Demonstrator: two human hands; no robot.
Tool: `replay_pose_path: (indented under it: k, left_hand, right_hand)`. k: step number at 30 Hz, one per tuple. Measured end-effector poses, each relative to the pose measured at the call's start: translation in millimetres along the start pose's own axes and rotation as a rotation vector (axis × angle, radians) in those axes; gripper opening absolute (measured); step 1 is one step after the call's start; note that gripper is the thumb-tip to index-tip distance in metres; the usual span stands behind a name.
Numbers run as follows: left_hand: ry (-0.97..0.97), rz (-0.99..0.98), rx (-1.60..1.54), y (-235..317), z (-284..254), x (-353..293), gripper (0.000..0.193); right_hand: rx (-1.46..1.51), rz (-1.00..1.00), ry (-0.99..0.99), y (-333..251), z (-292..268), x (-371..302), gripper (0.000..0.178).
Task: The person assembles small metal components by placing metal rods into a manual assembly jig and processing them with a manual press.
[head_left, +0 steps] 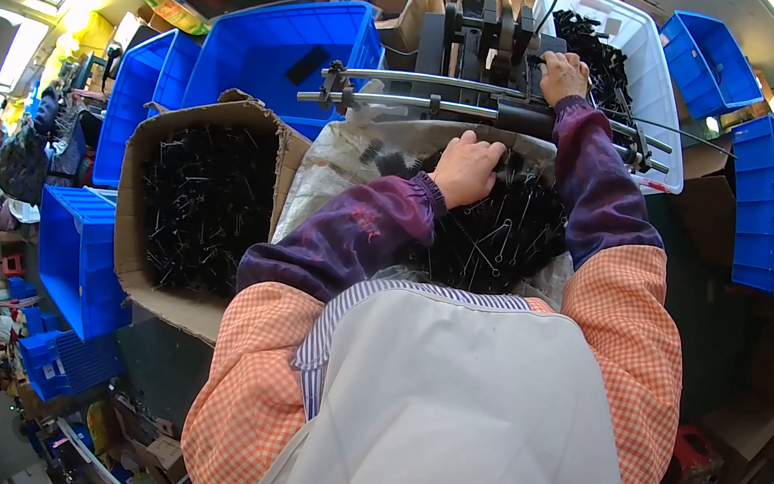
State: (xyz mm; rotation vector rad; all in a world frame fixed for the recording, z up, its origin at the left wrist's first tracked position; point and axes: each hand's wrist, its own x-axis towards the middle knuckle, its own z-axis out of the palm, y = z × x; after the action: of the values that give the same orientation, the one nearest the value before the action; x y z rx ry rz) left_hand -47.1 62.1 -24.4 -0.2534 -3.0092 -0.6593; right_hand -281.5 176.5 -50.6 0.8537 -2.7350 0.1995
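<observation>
My left hand [466,169] is over a heap of black-bristled wire brushes [499,235] with looped wire ends, on a pale sheet right in front of me. Its fingers curl down at the far side of the heap, and what they pinch, if anything, is hidden. My right hand [563,77] reaches farther forward to the right end of a dark metal machine [478,49]. Those fingers are bent together beside a black block, and I cannot see what is between them. Two metal rods [409,102] run across the machine's near side.
A cardboard box [286,160] full of similar brushes stands at my left. Behind the right hand is a white bin [668,94] with more black pieces. Blue bins [226,44] stand at the far left, others [766,211] at the right. People [23,144] work at the far left.
</observation>
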Motion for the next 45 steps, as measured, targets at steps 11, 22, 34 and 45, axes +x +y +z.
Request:
replay_pose_path:
  k: [11, 22, 34, 45]
  left_hand:
    - [0.101, 0.077, 0.006, 5, -7, -2, 0.039]
    - [0.188, 0.155, -0.133, 6, -10, -3, 0.029]
    - [0.25, 0.212, -0.117, 26, -28, -4, 0.018]
    - [0.478, 0.011, -0.55, 18, -65, 1, 0.014]
  right_hand:
    - [0.119, -0.023, 0.023, 6, 2, 1, 0.022]
    - [-0.079, 0.214, -0.04, 6, -23, -20, 0.031]
    - [-0.037, 0.145, -0.032, -65, -6, -6, 0.03]
    - [-0.041, 0.157, -0.081, -2, -10, -13, 0.028]
